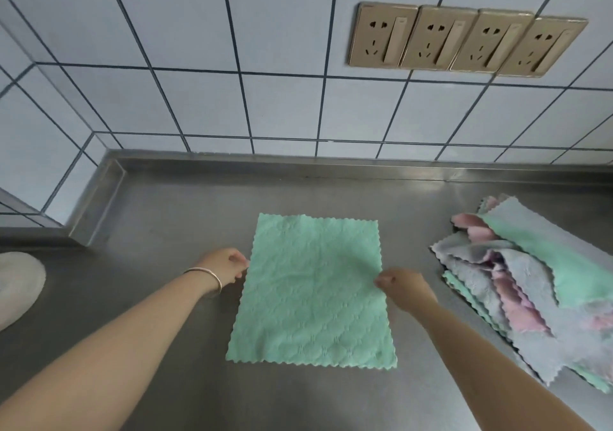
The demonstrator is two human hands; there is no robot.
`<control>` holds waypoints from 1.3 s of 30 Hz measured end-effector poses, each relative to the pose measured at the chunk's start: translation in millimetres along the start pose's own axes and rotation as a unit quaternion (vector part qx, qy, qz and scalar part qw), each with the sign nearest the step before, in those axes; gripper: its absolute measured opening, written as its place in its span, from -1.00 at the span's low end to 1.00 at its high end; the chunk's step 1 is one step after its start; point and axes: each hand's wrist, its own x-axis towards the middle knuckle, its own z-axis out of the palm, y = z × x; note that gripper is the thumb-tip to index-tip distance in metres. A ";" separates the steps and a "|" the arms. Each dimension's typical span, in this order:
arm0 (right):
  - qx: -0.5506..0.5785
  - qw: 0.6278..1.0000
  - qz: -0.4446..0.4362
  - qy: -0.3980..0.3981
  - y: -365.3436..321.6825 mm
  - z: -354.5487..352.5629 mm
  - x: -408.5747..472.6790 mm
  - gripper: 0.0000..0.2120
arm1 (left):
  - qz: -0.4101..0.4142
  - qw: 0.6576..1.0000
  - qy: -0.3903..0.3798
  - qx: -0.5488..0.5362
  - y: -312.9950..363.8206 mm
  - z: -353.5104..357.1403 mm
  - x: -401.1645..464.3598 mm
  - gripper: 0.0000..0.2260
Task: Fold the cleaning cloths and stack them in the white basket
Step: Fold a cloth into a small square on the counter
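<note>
Cleaning cloths are lying in two places in the head view: one green cloth (310, 289) is lying spread flat and unfolded on the steel counter (185, 198), just in front of the tiled wall (265, 98); a loose pile of cloths (530, 284), green, grey and pink, is sitting well to the right of the green cloth, none of them folded as far as I can see; the left hand (225, 266) is pinching the green cloth's left edge with curled fingers, and the right hand (403, 286) is pinching its right edge likewise; a pale rounded object (18, 281) is showing far to the left of the green cloth, too cropped to name; the white basket is not showing here. Judging from this, the task is barely beginning: the first fold is still to be made, the whole pile is waiting, and nothing is stacked.
</note>
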 end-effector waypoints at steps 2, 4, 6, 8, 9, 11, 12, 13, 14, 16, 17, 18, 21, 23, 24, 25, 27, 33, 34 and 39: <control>0.084 0.995 0.043 0.042 -11.8 -4.8 22.7 -0.68 | -0.027 0.998 0.036 -0.037 9.0 -3.3 26.6 -0.88; 0.127 0.987 0.078 0.064 -23.8 -8.2 40.5 -0.62 | -0.054 0.996 0.055 -0.054 16.9 -4.8 49.1 -0.81; 0.132 0.982 0.108 0.076 -35.1 -10.5 55.5 -0.62 | -0.077 0.992 0.079 -0.061 20.9 -4.4 71.3 -0.72; 0.126 0.980 0.128 0.091 -41.6 -11.8 68.2 -0.73 | -0.092 0.989 0.106 -0.051 26.0 -1.6 87.0 -0.71; 0.123 0.978 0.137 0.094 -43.2 -11.7 73.4 -0.78 | -0.090 0.988 0.118 -0.032 28.4 1.1 92.5 -0.74; 0.113 0.977 0.152 0.096 -43.5 -9.3 83.2 -0.82 | -0.078 0.987 0.137 0.014 34.3 6.2 98.1 -0.77; 0.110 0.977 0.157 0.098 -43.1 -8.1 86.1 -0.81 | -0.072 0.986 0.147 0.022 37.3 8.2 98.3 -0.78; 0.106 0.977 0.160 0.099 -42.7 -6.8 88.2 -0.77 | -0.070 0.985 0.159 0.023 39.1 9.8 98.7 -0.78; 0.102 0.977 0.160 0.101 -42.3 -4.9 91.2 -0.73 | -0.072 0.982 0.171 0.024 39.2 11.3 100.1 -0.79; 0.097 0.975 0.163 0.116 -40.6 -3.6 95.8 -0.65 | -0.085 0.976 0.197 0.033 35.7 12.4 102.3 -0.80; 0.094 0.975 0.161 0.121 -40.6 -3.6 96.6 -0.65 | -0.094 0.974 0.205 0.036 33.1 11.9 102.6 -0.80; 0.094 0.976 0.155 0.124 -42.0 -4.0 96.4 -0.69 | -0.099 0.972 0.207 0.040 31.2 10.5 102.4 -0.80; 0.103 0.976 0.124 0.148 -48.9 3.3 85.2 -0.74 | -0.100 0.973 0.203 0.051 28.4 8.1 98.4 -0.83; -0.013 0.976 0.037 0.212 -50.9 17.2 66.3 -0.52 | -0.057 0.969 0.229 0.073 30.5 12.8 85.0 -0.82; -0.066 0.969 -0.027 0.235 -51.4 27.6 53.7 -0.48 | -0.002 0.965 0.247 0.084 29.9 18.5 74.7 -0.80; -0.088 0.966 -0.084 0.229 -52.0 39.0 38.9 -0.46 | 0.066 0.959 0.255 0.103 26.2 28.6 62.6 -0.77; -0.129 0.966 -0.152 0.166 -41.8 65.7 15.4 -0.45 | 0.177 0.936 0.220 0.211 14.6 55.0 35.4 -0.66; -0.171 0.976 -0.087 0.101 17.9 95.3 -27.6 -0.21 | 0.162 0.918 0.084 0.353 -33.9 93.8 -14.8 -0.15; -0.180 0.971 -0.100 0.121 27.5 97.6 -32.2 -0.14 | 0.142 0.920 0.072 0.359 -39.8 93.8 -21.4 -0.11; -0.230 0.963 -0.094 0.102 34.9 81.4 -54.2 -0.10 | 0.140 0.906 0.094 0.387 -43.9 89.2 -47.0 -0.15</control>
